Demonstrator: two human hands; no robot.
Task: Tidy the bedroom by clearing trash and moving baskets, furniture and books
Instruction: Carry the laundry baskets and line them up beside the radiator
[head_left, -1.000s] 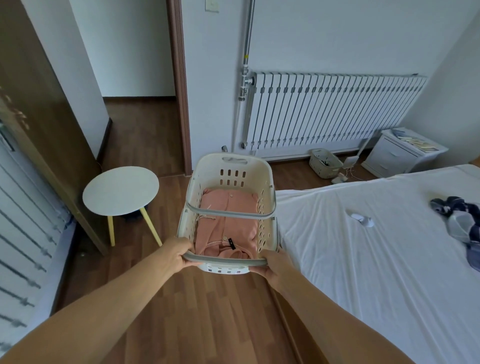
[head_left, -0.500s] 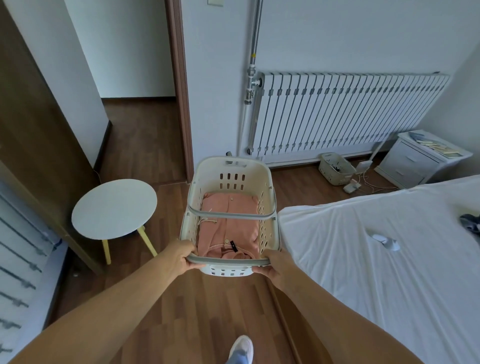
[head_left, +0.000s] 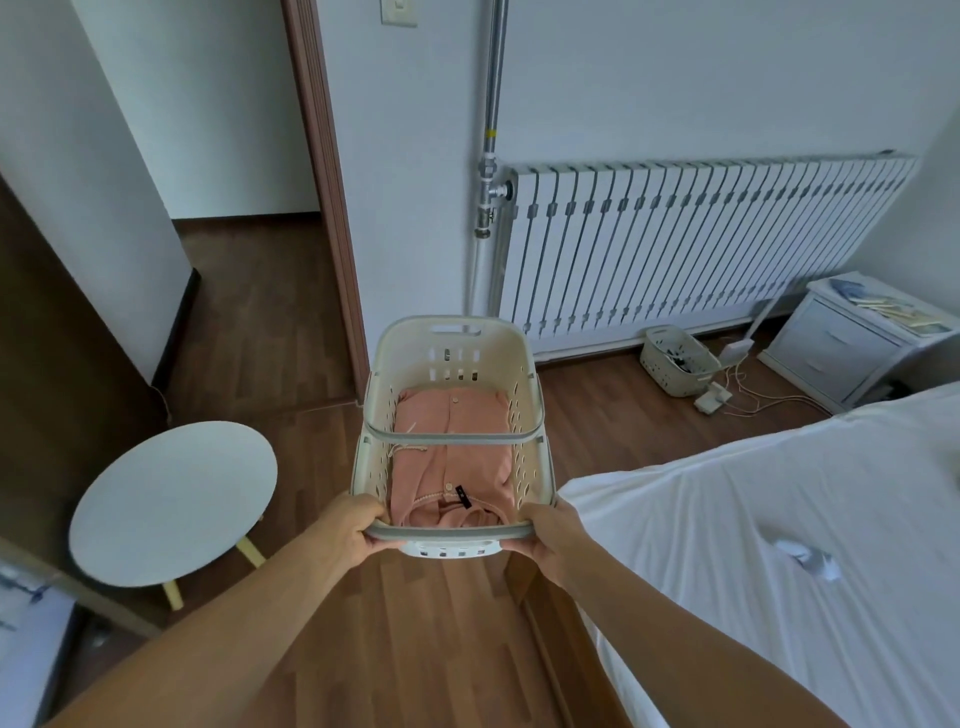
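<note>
Laundry basket (head_left: 457, 345) held off the floor, between round table (head_left: 171, 499) and bed (head_left: 753, 519)
Left hand (head_left: 353, 530) and right hand (head_left: 550, 540) each curl round its near grey handle (head_left: 449, 532) — pink garment (head_left: 452, 457) lies inside. Judged risk: the handle pivots, the far end dips and the garment spills — or a wide swing clips the table

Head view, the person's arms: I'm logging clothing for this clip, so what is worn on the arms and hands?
Nothing visible is worn. The left hand and right hand are bare, with no gloves, rings or watch to be seen, and no sleeve shows on either arm up to the frame's bottom edge.
</note>
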